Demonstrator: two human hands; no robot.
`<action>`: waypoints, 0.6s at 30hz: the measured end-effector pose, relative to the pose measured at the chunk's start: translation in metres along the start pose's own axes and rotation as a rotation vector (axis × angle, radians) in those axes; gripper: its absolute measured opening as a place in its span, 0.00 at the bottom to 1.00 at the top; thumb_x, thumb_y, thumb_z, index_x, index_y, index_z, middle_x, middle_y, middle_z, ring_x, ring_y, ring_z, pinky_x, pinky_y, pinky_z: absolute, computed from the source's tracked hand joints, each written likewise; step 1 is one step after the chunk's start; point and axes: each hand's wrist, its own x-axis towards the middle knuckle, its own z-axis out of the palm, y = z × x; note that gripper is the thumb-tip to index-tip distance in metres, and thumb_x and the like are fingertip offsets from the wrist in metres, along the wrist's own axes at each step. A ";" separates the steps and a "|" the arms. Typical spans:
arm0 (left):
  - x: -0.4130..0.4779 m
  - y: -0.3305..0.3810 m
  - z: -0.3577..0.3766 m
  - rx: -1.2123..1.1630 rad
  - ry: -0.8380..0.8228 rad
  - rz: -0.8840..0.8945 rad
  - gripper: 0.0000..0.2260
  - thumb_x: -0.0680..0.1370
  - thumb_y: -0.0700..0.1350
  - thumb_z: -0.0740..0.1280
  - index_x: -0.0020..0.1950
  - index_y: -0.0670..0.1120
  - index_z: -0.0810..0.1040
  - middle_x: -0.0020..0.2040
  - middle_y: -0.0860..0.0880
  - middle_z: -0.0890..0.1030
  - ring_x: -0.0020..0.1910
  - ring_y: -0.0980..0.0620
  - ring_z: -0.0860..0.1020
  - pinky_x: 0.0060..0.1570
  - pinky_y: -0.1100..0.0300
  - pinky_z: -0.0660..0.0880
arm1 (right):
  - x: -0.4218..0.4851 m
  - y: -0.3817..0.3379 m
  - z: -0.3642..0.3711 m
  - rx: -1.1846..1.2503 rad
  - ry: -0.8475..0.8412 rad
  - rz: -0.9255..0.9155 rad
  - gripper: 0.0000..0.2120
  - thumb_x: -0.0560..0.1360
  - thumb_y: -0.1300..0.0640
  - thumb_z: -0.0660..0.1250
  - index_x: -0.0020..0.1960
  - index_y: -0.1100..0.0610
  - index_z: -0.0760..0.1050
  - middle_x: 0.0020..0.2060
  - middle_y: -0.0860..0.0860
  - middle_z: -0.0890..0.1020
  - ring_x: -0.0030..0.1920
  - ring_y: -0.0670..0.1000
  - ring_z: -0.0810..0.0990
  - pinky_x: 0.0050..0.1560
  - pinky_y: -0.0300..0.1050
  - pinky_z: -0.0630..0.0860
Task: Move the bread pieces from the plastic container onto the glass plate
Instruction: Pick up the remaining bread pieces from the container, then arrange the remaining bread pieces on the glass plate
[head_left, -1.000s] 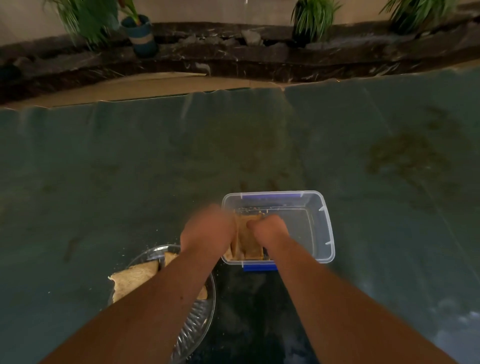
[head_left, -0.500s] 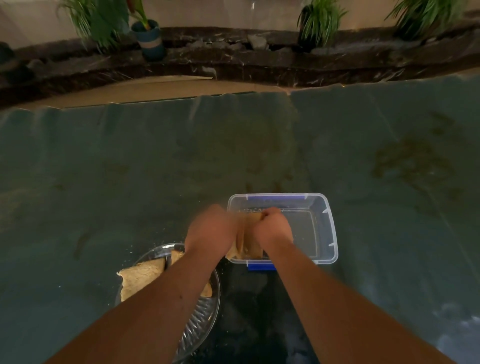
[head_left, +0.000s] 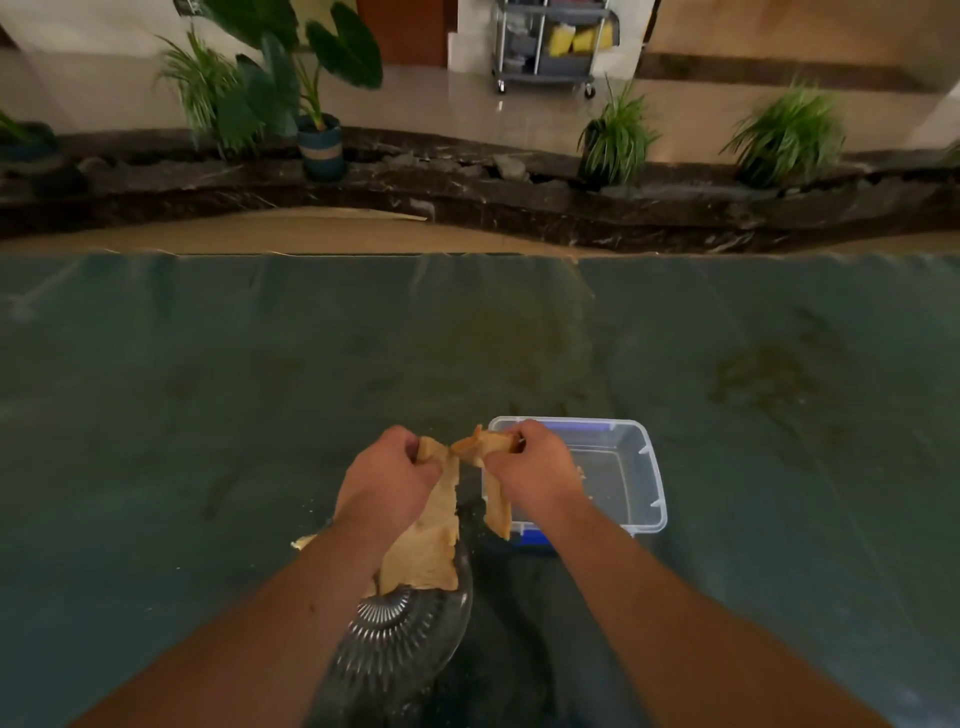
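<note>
Both hands hold thin tan bread pieces up in the air between the two dishes. My left hand (head_left: 390, 475) grips a long bread sheet (head_left: 428, 540) that hangs down over the ribbed glass plate (head_left: 400, 644). My right hand (head_left: 532, 467) grips a narrower bread piece (head_left: 496, 506) at the left rim of the clear plastic container (head_left: 647, 483). The two pieces nearly touch at the top. The container shows only crumbs inside. My left forearm hides most of the plate; a bread corner (head_left: 304, 542) sticks out on the arm's left.
A dark green cloth (head_left: 208, 395) covers the table, with stains at the right (head_left: 763, 379). The container stands on a blue lid (head_left: 532, 538). Beyond the table's far edge run a dark stone ledge, potted plants (head_left: 615, 140) and a metal cart (head_left: 550, 41).
Both hands have lifted the bread out of the container and carried it left, over the plate. The camera has tilted up, showing more of the room.
</note>
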 end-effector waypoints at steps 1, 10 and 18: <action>-0.003 -0.010 -0.009 0.000 -0.002 -0.010 0.08 0.74 0.56 0.70 0.42 0.55 0.73 0.36 0.53 0.81 0.32 0.51 0.80 0.31 0.55 0.74 | -0.008 -0.007 0.006 -0.001 -0.020 -0.005 0.05 0.73 0.51 0.73 0.44 0.46 0.76 0.37 0.44 0.82 0.37 0.45 0.80 0.31 0.36 0.71; -0.032 -0.128 -0.060 -0.232 -0.206 -0.241 0.07 0.76 0.46 0.75 0.49 0.47 0.78 0.46 0.43 0.85 0.40 0.43 0.85 0.38 0.47 0.85 | -0.055 -0.009 0.080 -0.003 -0.355 0.156 0.09 0.72 0.59 0.70 0.52 0.51 0.79 0.48 0.55 0.84 0.45 0.55 0.85 0.34 0.48 0.84; -0.045 -0.203 -0.037 -0.184 -0.303 -0.341 0.07 0.79 0.43 0.71 0.55 0.43 0.81 0.51 0.42 0.86 0.47 0.42 0.83 0.49 0.47 0.81 | -0.044 0.065 0.104 -0.210 -0.359 0.257 0.17 0.76 0.58 0.70 0.64 0.53 0.75 0.54 0.54 0.82 0.50 0.54 0.83 0.49 0.53 0.84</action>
